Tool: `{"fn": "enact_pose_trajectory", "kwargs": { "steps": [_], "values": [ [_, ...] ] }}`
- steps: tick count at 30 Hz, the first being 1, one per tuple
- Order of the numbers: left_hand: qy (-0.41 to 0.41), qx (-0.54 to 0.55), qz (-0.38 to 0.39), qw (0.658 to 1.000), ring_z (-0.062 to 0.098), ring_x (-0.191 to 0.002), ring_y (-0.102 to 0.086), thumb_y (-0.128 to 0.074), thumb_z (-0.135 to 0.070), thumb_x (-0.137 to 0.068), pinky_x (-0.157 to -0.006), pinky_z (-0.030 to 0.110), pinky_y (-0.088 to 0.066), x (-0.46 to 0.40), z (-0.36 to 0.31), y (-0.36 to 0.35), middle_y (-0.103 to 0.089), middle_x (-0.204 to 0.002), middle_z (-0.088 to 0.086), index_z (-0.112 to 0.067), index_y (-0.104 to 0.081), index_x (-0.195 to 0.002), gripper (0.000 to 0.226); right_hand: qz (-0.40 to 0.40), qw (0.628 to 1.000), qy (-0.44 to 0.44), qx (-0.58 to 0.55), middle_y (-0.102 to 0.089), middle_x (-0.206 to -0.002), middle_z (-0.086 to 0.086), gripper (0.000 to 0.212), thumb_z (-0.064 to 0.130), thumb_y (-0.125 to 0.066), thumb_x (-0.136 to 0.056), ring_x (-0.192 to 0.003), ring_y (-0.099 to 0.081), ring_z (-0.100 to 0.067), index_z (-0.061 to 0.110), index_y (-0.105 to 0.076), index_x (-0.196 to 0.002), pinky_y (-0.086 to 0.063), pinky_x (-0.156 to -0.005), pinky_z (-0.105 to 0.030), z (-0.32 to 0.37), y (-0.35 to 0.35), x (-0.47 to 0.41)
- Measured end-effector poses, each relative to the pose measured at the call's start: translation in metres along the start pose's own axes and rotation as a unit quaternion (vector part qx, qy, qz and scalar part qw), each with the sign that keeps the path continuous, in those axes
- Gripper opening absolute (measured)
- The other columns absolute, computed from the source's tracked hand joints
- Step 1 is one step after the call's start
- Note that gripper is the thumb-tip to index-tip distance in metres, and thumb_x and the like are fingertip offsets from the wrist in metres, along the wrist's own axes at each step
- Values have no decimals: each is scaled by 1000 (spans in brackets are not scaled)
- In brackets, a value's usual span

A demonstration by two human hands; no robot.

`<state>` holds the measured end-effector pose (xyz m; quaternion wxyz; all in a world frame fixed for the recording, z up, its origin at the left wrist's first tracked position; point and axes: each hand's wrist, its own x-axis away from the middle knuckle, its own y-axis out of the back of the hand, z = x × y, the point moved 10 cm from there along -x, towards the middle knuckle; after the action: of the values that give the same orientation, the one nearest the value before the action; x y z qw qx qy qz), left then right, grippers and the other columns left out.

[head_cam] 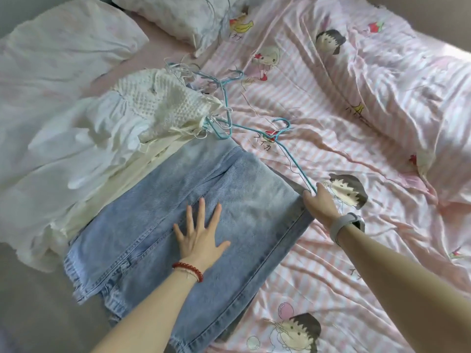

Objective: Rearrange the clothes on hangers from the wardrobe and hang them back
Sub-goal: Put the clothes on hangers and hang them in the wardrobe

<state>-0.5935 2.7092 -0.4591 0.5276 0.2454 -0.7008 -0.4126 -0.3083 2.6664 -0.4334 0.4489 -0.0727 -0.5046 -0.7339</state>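
Note:
Light blue jeans (153,225) lie folded on the bed, frayed hems towards me. My left hand (200,234) presses flat on them with fingers spread. At the jeans' right edge my right hand (319,203) pinches the lower end of a blue wire hanger (293,159), whose hook lies further up on the sheet. A white knit top (163,98) and other white garments (84,149) are piled to the left of the jeans. Several more blue and white hangers (219,82) lie tangled beside the knit top.
The bed is covered by a pink striped cartoon sheet (318,110), bunched into a rumpled ridge at the right. A white pillow (183,14) lies at the top and a white duvet (51,52) at the upper left. Grey floor shows at the lower left.

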Motion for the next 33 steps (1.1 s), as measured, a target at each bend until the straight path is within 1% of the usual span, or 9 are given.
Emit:
{"fn": "enact_pose_trajectory", "kwargs": {
  "steps": [2, 3, 4, 6, 15, 19, 22, 29, 33],
  "values": [
    [-1, 11, 0, 1000, 30, -139, 22, -44, -63, -85, -110, 61, -7, -4, 3, -8, 41, -141, -2, -33, 33, -132, 95, -11, 1000, -4, -14, -58, -96, -14, 40, 25, -44, -91, -100, -56, -33, 0, -46, -123, -40, -70, -33, 3, 1, -12],
    [-2, 14, 0, 1000, 30, -139, 22, -44, -63, -85, -110, 60, -6, -5, 3, -10, 43, -139, -3, -33, 34, -130, 95, -24, 1000, 3, -6, -56, -80, -9, 34, 31, -44, -88, -86, -58, -32, 2, -55, -103, -37, -60, -31, 7, 5, -17],
    [-3, 15, 1, 1000, 29, -140, 22, -44, -63, -85, -110, 60, -6, -6, 3, -11, 42, -139, -4, -34, 35, -129, 95, -37, 999, 14, 5, -51, -65, -5, 31, 35, -45, -85, -71, -54, -29, 6, -53, -81, -32, -52, -30, 12, 8, -20],
    [-3, 16, 5, 1000, 29, -140, 21, -45, -63, -85, -110, 60, -7, -7, 4, -12, 37, -145, -3, -35, 35, -128, 95, -50, 998, 31, 6, -40, -55, 0, 33, 37, -50, -84, -56, -42, -24, 12, -38, -66, -26, -47, -30, 19, 9, -20],
    [-2, 5, 8, 1000, 30, -140, 19, -45, -64, -84, -110, 60, -8, -9, 6, -14, 35, -147, -1, -32, 33, -132, 97, 36, 990, 79, -110, -42, -75, 5, 38, 29, -68, -81, -64, -41, -5, 9, -40, -96, -36, -52, -15, 24, -20, 12],
    [-3, 4, -2, 1000, 30, -141, 19, -47, -62, -84, -110, 59, -7, -6, 3, -11, 30, -151, 0, -33, 22, -142, 95, -8, 991, 80, -111, -40, -71, 3, 18, 13, -55, -89, -63, -41, -13, 8, -38, -92, -34, -47, -13, 23, -12, 22],
    [-14, 11, -11, 1000, 29, -141, 19, -49, -59, -85, -111, 59, -6, 2, 0, -8, 29, -151, -1, -32, 17, -144, 93, -42, 987, 66, -144, -41, -71, 4, 14, 12, -52, -90, -67, -41, -16, 7, -39, -89, -25, -53, -27, 1, -8, 41],
    [-25, 59, -27, 998, 28, -141, 17, -44, -50, -91, -115, 52, -5, 45, -19, 1, 19, -154, 1, -31, 2, -147, 75, -50, 973, 43, -220, -48, -78, -3, 10, 14, -48, -93, -76, -45, -20, 4, -45, -90, -27, -61, -30, -40, -2, 97],
    [-38, 117, -55, 991, 25, -142, 12, -45, -42, -93, -116, 48, -5, 80, -33, 14, 9, -156, 0, -28, -16, -146, 62, -42, 969, 74, -231, -42, -70, 1, 13, 14, -47, -94, -63, -39, -12, 5, -42, -87, -32, -52, -17, -57, 15, 132]
  ]
}}
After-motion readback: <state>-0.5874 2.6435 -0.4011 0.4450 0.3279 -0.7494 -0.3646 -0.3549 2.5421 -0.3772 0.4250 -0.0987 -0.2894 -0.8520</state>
